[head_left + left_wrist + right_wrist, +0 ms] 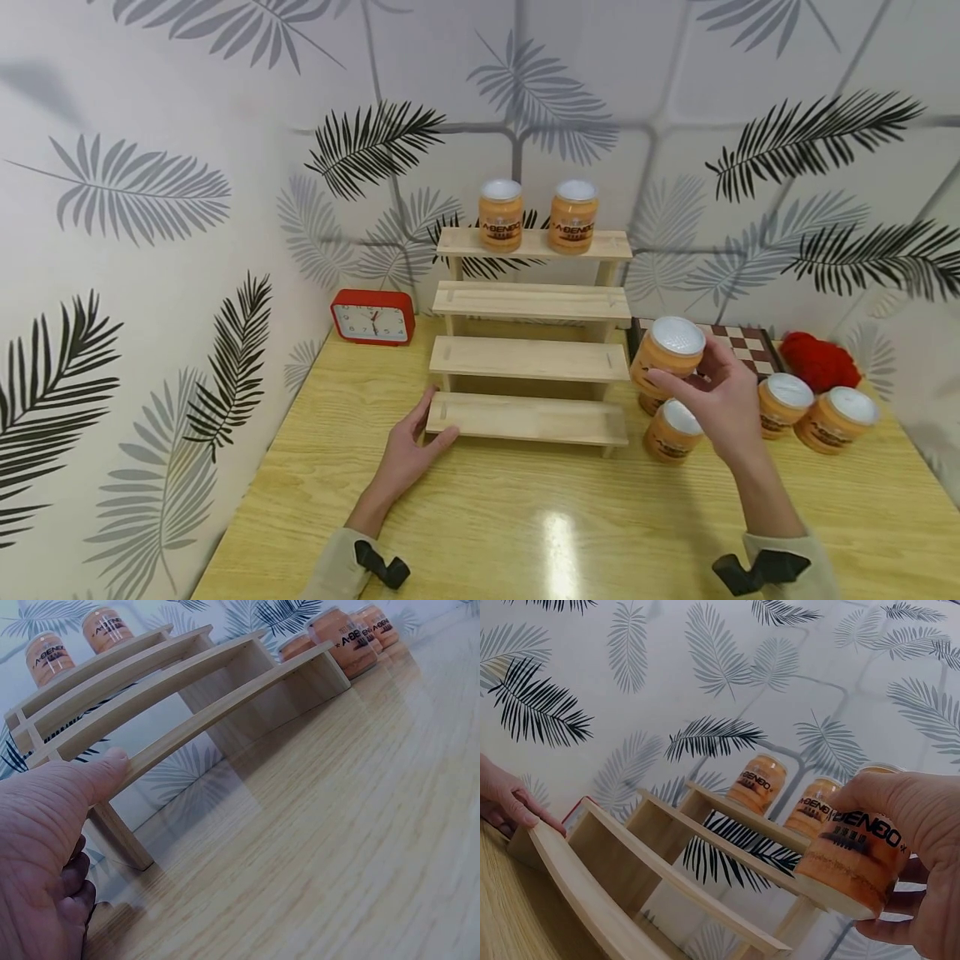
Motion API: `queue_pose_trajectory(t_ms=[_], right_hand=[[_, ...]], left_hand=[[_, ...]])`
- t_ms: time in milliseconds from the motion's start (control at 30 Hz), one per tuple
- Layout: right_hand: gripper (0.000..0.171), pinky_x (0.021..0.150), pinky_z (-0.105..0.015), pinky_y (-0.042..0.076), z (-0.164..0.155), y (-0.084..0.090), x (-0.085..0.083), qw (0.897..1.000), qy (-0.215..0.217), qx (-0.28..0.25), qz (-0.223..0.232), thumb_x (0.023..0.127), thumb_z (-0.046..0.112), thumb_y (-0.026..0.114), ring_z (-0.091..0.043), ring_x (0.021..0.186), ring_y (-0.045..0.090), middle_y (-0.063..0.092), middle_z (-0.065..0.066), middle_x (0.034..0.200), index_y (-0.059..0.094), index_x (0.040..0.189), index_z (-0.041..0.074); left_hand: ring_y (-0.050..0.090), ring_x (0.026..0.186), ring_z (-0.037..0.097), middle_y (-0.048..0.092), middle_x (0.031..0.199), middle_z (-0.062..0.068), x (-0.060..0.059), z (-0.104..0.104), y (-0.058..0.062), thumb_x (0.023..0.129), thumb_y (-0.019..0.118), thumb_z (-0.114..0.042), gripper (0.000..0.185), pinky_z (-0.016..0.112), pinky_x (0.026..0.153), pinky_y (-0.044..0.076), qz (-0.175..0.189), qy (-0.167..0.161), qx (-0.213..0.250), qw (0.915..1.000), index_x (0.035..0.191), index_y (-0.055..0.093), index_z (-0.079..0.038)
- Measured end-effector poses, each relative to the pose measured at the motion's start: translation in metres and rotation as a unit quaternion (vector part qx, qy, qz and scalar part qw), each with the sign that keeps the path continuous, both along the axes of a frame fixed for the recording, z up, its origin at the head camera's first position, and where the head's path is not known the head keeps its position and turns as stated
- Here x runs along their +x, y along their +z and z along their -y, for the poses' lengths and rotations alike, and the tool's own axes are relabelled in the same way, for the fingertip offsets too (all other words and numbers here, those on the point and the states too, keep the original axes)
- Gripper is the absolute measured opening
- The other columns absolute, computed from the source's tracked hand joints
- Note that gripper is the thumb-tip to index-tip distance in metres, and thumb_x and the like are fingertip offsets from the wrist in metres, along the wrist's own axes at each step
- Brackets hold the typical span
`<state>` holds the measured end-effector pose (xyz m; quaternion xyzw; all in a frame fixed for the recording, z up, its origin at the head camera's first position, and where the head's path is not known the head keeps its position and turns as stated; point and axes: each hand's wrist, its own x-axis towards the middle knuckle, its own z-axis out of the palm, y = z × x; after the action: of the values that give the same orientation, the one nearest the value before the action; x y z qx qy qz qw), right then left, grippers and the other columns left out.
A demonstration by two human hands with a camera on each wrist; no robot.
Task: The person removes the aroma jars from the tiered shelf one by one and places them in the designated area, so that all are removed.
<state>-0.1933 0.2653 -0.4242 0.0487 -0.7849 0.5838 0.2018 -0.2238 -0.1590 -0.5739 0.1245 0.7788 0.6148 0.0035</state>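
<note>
A pale wooden four-step rack [528,358] stands on the table against the wall. Two orange cans [500,217] with silvery tops sit on its highest step. My left hand [411,454] grips the left end of the lowest step, thumb on the front edge, as the left wrist view also shows. Raised beside the rack's right end, my right hand [723,400] holds another orange can [855,862] upright between thumb and fingers. Under it on the table stands an orange can [672,433], with one more partly hidden behind.
A red alarm clock [372,317] stands left of the rack. To the right are a brown-and-white checkered board [738,346], a red fluffy bundle [819,361] and two more orange cans [836,421]. The patterned wall [225,208] rises close behind.
</note>
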Motion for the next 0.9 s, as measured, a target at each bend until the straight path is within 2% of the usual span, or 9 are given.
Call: queue_pose_trajectory(t_ms=[467,667,900], right_hand=[[0.062,0.083,-0.012,0.056,-0.037,-0.010,0.019,0.993,-0.011,-0.114,-0.020,0.081,-0.016,0.081,-0.009,0.100,0.066,0.070,0.000,0.118,0.062,0.138,0.002],[0.067,0.084,-0.011,0.055,-0.049,-0.017,0.029,0.992,-0.034,-0.121,0.002,0.081,-0.015,0.081,-0.005,0.102,0.068,0.070,0.004,0.120,0.061,0.142,0.004],[0.067,0.083,-0.010,0.055,-0.059,-0.025,0.038,0.987,-0.069,-0.144,0.015,0.079,-0.018,0.081,-0.007,0.103,0.066,0.069,0.002,0.120,0.062,0.140,0.006]], left_hand=[[0.026,0.156,0.018,0.027,0.170,0.004,0.000,0.000,0.000,0.099,0.076,-0.024,0.086,0.040,0.125,0.025,0.003,0.001,-0.002,1.0000,0.167,0.026,-0.011],[0.026,0.156,0.021,0.026,0.171,0.005,-0.001,0.001,-0.002,0.099,0.076,-0.024,0.087,0.044,0.125,0.024,-0.002,0.000,0.001,1.0000,0.167,0.025,-0.010],[0.027,0.156,0.020,0.027,0.170,0.005,0.000,0.000,-0.001,0.099,0.077,-0.024,0.086,0.043,0.125,0.025,0.003,0.001,0.003,1.0000,0.167,0.026,-0.011]])
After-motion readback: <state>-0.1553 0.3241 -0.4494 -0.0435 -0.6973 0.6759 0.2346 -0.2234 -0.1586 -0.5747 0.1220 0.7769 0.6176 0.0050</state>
